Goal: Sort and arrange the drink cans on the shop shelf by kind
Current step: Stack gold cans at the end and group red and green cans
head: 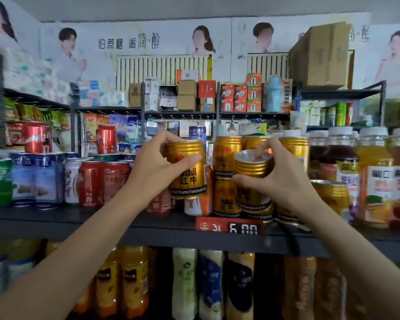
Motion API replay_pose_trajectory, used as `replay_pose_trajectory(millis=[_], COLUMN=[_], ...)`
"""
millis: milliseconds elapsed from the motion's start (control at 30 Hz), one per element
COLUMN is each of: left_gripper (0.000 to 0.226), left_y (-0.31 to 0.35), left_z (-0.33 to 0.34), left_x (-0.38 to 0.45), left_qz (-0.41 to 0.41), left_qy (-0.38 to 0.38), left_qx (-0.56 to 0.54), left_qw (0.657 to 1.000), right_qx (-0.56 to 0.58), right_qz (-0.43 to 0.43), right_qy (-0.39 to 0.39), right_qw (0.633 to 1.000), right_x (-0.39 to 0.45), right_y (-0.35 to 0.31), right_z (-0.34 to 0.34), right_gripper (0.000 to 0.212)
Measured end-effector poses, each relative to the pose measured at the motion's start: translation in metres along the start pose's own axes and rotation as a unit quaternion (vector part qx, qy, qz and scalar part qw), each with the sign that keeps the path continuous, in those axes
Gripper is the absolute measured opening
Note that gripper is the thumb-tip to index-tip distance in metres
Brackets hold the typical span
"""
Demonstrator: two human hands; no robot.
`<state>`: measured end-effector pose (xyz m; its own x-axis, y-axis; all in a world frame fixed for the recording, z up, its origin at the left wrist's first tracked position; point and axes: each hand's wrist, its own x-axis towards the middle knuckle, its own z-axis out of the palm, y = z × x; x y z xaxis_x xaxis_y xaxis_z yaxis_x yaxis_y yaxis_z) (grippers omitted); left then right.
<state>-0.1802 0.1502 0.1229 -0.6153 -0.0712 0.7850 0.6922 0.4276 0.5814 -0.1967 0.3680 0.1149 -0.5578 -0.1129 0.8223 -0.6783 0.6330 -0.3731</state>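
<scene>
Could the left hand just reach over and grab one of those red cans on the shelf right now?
Probably not yet: the left hand already grips a gold can. The red cans stand at the shelf's front edge beside that arm with nothing before them, so once the hand is free the way looks open.

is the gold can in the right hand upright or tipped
Tipped: the gold can in the right hand leans, its silver top facing the camera.

A cardboard box (pixel 319 56) tops the rack; juice bottles (pixel 374 179) stand right.
</scene>
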Motion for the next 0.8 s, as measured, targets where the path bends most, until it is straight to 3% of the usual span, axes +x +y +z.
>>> replay_pose_trajectory(millis=[100, 200, 433, 667, 800], left_gripper=[0.029, 0.030, 0.033, 0.033, 0.034], left_y=[-0.028, -0.052, -0.091, -0.107, -0.118], left_z=[-0.027, -0.037, -0.052, -0.073, -0.081], left_x=[-0.006, -0.015, -0.028, -0.020, -0.017], left_qz=[-0.002, -0.004, -0.002, 0.021, 0.035], left_qy=[-0.043, -0.070, -0.043, -0.051, -0.058], left_qx=[0.006, 0.005, 0.028, 0.088, 0.115], left_qw=[0.999, 0.998, 0.999, 0.995, 0.991], right_qx=[0.053, 0.020, -0.002, -0.156, -0.327], right_qz=[0.052, 0.070, 0.086, 0.025, -0.086], right_qy=[-0.008, -0.007, -0.041, -0.054, 0.035], right_qw=[0.997, 0.997, 0.995, 0.986, 0.940], right_x=[0.000, -0.002, -0.001, -0.002, -0.004], right_y=[-0.023, -0.042, -0.063, -0.070, -0.068], right_z=[0.030, 0.055, 0.095, 0.140, 0.160], right_gripper=[0.051, 0.053, 0.047, 0.045, 0.046])
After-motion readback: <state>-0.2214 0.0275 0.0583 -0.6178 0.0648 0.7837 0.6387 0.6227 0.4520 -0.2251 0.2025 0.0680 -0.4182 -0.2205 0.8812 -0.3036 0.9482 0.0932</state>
